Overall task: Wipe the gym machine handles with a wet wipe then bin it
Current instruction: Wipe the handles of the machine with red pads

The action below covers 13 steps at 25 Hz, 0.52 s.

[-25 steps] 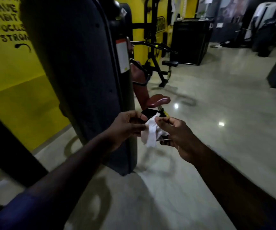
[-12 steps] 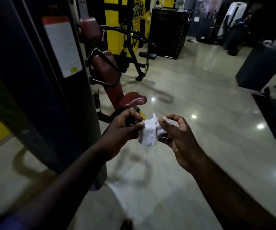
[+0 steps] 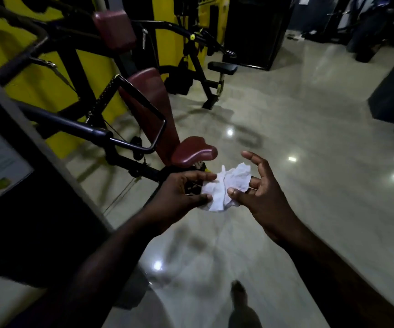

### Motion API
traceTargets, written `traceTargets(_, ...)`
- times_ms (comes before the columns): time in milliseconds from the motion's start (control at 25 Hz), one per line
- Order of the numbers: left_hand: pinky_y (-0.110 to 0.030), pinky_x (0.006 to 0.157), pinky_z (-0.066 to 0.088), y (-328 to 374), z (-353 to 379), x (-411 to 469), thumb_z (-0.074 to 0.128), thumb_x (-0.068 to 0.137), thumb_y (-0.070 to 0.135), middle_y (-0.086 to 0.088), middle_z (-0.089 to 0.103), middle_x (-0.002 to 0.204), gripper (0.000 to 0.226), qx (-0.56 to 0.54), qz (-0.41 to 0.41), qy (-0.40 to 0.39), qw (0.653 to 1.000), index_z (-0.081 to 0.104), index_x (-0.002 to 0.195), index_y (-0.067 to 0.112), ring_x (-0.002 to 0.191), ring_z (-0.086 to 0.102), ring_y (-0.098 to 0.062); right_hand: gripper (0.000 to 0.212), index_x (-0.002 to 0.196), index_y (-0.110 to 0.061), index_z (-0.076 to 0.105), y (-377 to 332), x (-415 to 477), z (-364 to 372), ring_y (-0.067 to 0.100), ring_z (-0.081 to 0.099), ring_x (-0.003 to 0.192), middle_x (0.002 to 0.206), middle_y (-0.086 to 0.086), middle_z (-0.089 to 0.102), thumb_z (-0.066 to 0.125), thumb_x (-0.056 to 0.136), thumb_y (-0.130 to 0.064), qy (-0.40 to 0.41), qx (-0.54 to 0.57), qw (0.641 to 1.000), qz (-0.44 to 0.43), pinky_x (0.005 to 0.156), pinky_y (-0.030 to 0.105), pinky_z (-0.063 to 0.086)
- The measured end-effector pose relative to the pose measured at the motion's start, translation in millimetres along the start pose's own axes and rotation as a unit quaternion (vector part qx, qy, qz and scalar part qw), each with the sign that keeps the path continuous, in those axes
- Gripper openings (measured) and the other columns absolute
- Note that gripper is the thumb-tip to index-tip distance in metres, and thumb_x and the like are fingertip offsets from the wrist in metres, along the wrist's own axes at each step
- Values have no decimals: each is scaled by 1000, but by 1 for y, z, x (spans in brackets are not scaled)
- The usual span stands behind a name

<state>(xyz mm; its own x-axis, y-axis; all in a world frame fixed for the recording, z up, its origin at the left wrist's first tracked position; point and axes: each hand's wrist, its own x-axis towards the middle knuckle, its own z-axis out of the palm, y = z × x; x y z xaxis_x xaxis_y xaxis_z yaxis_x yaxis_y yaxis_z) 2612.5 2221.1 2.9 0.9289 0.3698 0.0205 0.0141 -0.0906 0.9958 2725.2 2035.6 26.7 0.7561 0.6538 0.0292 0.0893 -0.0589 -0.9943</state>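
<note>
The crumpled wet wipe [image 3: 224, 188] hangs between the fingertips. The left hand [image 3: 181, 192] pinches one edge, and the right hand [image 3: 262, 195] pinches the other with thumb and curled fingers, index straight. The machine handle [image 3: 132, 142] beyond the left fingers is untouched. Whether it has been wiped I cannot tell; binning clearly remains.
</note>
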Motion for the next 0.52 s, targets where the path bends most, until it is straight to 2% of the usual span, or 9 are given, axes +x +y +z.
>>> traceTargets(80,-41,88,63,-4,-9,38,81,82,-4,-6,79,108,39,75,-5,30,997,76,116,14,104,74,-22,80,139,-53,44,8,51,-7,44,73,92,101,13,77,77,84,-5,-42,-29,999,-18,89,64,57)
traceTargets(120,-42,84,63,-5,-14,57,83,82,1,-5,79,102,33,130,1,52,990,77,111,14,95,74,-17,77,138,-53,46,9,78,-10,37,74,92,105,9,76,78,83,-8,-63,-55,996,-33,89,61,58)
traceTargets(240,-35,70,55,0,-31,97,85,81,10,1,76,83,15,246,-9,121,962,79,94,16,72,64,-6,52,124,-46,62,12,155,-11,7,73,93,114,-9,70,83,82,-23,-107,-174,975,-84,89,39,60)
traceTargets(320,-33,70,54,7,-46,116,85,82,13,4,72,82,11,264,-16,174,948,76,87,17,74,64,-7,44,118,-40,69,7,204,0,-1,64,104,130,-11,57,85,77,-45,-149,-245,949,-132,91,23,57)
traceTargets(400,-30,75,55,10,-68,128,83,82,13,2,70,90,10,267,-16,215,939,76,88,16,84,67,-9,54,114,-42,71,3,247,23,4,51,125,146,-14,38,81,67,-67,-209,-292,920,-160,98,25,51)
traceTargets(440,-27,75,55,11,-80,132,82,83,11,1,72,91,9,260,-18,239,935,76,90,13,85,68,-8,54,112,-44,72,0,267,38,5,45,130,148,-17,36,80,65,-71,-244,-308,901,-182,101,28,48)
traceTargets(520,-24,73,54,7,-100,138,81,84,6,-2,75,84,10,223,-40,279,933,77,91,12,79,70,-8,42,105,-40,75,-2,300,66,-2,49,126,142,-21,48,83,71,-62,-321,-287,877,-211,100,29,51)
